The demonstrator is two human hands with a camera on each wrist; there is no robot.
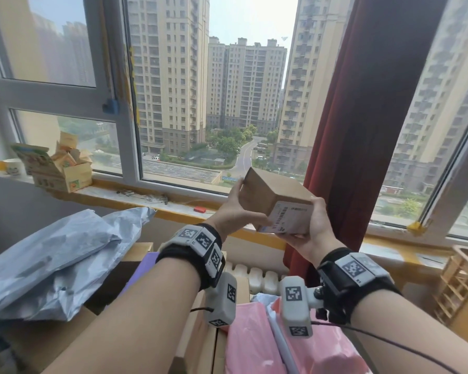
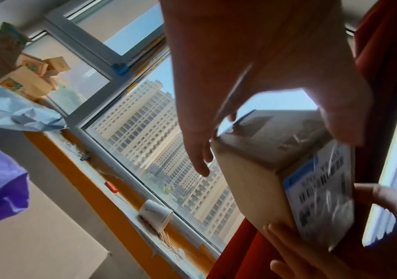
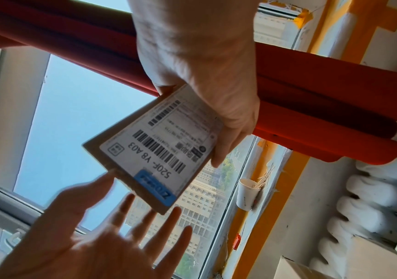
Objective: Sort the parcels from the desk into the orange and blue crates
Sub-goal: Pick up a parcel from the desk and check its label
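Both forearms fill the bottom of the head view, each with a strapped wrist camera, and between them the hands lift a small cardboard box in front of the window at frame centre. Far left, a grey mailer lies crumpled over brown cartons, with a purple bag just right of it, and above them an open printed carton stands on the sill. Moving right, the left hand meets the box's left face with straight fingers and the thumb along the lower edge; in the right wrist view its fingers are spread apart and blurred, only the tips near the box's bottom corner, so firm contact is unclear. Next, the box sits tilted, well above the desk, its white label with barcodes and a blue strip facing the person. On the right, the right hand grips the box's labelled end from below and the side, thumb on the right edge, fingers curled under. Below it, pink mailers lie at bottom centre. Behind the right hand hangs a dark red curtain, a white radiator below it. At far right stands a wooden rack. Neither crate is in view.
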